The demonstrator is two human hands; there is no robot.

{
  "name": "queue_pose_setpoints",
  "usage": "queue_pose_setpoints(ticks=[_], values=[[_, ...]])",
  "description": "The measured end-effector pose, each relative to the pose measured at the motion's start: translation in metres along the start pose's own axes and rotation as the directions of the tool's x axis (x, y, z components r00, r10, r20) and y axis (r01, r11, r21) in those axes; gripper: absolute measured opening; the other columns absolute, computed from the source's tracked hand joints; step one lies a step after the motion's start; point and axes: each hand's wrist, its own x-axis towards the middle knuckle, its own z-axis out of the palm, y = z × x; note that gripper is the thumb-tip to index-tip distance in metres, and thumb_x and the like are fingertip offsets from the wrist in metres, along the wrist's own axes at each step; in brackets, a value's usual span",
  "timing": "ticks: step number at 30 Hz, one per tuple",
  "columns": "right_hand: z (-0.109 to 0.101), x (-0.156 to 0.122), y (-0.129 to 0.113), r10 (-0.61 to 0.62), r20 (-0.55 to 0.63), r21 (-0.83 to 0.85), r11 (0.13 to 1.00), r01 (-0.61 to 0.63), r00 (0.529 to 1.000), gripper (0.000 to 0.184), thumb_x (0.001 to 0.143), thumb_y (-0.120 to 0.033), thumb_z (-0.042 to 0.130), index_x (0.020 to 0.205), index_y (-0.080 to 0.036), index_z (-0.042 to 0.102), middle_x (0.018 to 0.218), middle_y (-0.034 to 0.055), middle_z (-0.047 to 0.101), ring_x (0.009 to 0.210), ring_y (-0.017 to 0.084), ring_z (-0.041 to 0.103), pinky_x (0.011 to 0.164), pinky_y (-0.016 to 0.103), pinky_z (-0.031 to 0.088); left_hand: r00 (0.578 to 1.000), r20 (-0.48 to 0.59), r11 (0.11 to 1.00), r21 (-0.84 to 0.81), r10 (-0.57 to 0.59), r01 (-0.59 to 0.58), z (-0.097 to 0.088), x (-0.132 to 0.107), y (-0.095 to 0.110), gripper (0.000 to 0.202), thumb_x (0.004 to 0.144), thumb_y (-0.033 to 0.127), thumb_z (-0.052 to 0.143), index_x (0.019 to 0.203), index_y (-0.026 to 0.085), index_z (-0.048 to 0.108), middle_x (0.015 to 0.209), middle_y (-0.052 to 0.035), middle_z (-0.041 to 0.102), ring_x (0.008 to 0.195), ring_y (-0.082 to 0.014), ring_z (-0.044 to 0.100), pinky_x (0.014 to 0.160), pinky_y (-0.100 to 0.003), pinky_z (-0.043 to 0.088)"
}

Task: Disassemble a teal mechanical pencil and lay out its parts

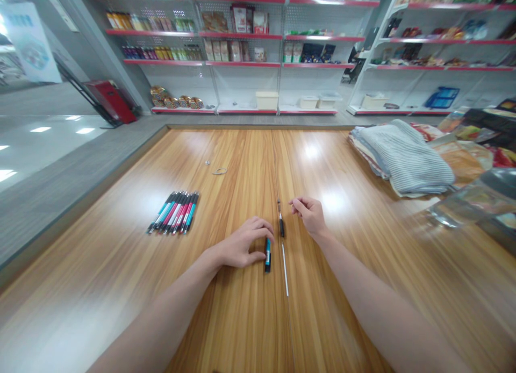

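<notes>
My left hand (249, 244) curves over a blue-and-black pen barrel (267, 255) lying on the wooden table. Its thumb and fingers are apart, the thumb tip right beside the barrel; whether it touches, I cannot tell. Just right of the barrel, other pen parts lie in a line: a black grip section (281, 226) with a metal tip, a thin white refill (285, 270) below it, and a tiny dark piece (278, 201) above. My right hand (309, 214) hovers to the right of these, fingers curled and thumb against the index finger. Anything in that pinch is too small to make out.
A row of several pens (173, 213) lies to the left. Farther back are a small loop (220, 171) and a tiny ring-like piece (207, 162). Folded cloths (407, 155) and a clear container (475, 198) stand at the right. Stocked shelves (242, 64) rise beyond the table.
</notes>
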Motion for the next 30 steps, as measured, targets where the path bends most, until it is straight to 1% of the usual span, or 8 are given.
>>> queue_pose_setpoints(ticks=[4,10,14,20,30], values=[[0.000,0.000,0.000,0.000,-0.004,-0.003,1.000,0.000,1.000,0.030,0.086,-0.038,0.054,0.076,-0.013,0.066,0.059,0.0005,0.058,0.050,0.009,0.044,0.048,0.022,0.030,1.000,0.019,0.999,0.041,0.007,-0.008,0.003,0.000,-0.002,0.028,0.073,0.015,0.069,0.100,0.022,0.064,0.115,-0.0059,0.052,0.111,-0.0226,0.046,0.100,-0.038,0.035],[0.001,0.000,-0.001,0.001,-0.006,-0.004,1.000,-0.001,1.000,0.030,0.085,-0.039,0.054,0.077,-0.013,0.065,0.059,0.0005,0.058,0.049,0.009,0.045,0.047,0.022,0.031,1.000,0.016,0.999,0.050,0.007,-0.008,0.006,-0.001,-0.003,0.020,0.078,0.016,0.066,0.096,0.024,0.067,0.113,-0.0058,0.053,0.110,-0.0214,0.048,0.097,-0.036,0.036],[0.001,0.000,-0.001,0.004,0.001,0.004,1.000,-0.004,1.000,0.030,0.086,-0.038,0.054,0.076,-0.013,0.065,0.059,0.0007,0.059,0.050,0.009,0.046,0.047,0.021,0.031,1.000,0.014,0.998,0.063,0.008,-0.009,0.010,0.000,0.000,0.019,0.078,0.016,0.066,0.095,0.024,0.068,0.112,-0.0049,0.054,0.109,-0.0206,0.049,0.096,-0.036,0.036],[0.001,0.000,0.000,-0.008,0.013,0.017,1.000,0.008,1.000,0.028,0.086,-0.037,0.055,0.078,-0.013,0.066,0.059,0.0006,0.059,0.051,0.009,0.046,0.048,0.021,0.031,1.000,0.018,0.997,0.079,0.019,-0.020,0.016,0.004,0.007,0.016,0.081,0.022,0.065,0.097,0.025,0.068,0.112,-0.0057,0.055,0.108,-0.0208,0.050,0.095,-0.035,0.035],[0.001,0.000,0.000,-0.007,0.013,0.013,1.000,0.007,1.000,0.029,0.086,-0.038,0.054,0.079,-0.013,0.066,0.060,0.0010,0.058,0.051,0.009,0.046,0.047,0.022,0.031,1.000,0.023,0.996,0.086,0.010,-0.012,0.016,0.005,0.008,0.017,0.081,0.021,0.066,0.097,0.026,0.067,0.113,-0.0036,0.054,0.109,-0.0191,0.049,0.095,-0.034,0.034]])
